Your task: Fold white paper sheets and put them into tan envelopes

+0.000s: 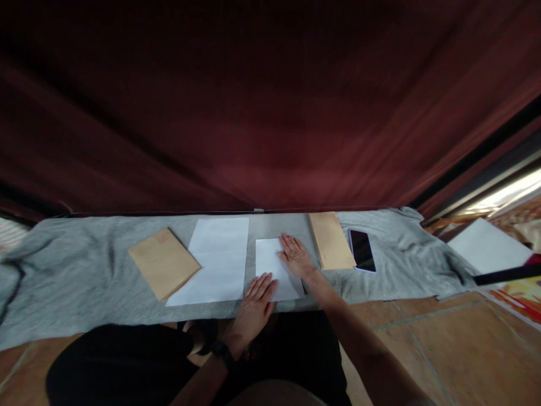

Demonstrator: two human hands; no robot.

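Observation:
A folded white sheet of paper [267,255] lies on the grey cloth in front of me. My left hand [257,301] rests flat at its lower left corner, fingers stretched out. Over its upper right part lies my right hand [296,256], palm down with the fingers extended. Left of it are larger white sheets [220,256], whose left side is partly covered by a brown envelope [163,262]. Close to the right of my right hand is a stack of long brown envelopes [332,239].
A phone [362,250] with a dark screen lies beside the long envelopes. The grey cloth [401,254] covers a narrow bench or table, with a dark red curtain [262,141] behind it. At the far right a white sheet [486,245] sits near a colourful printed item [522,296].

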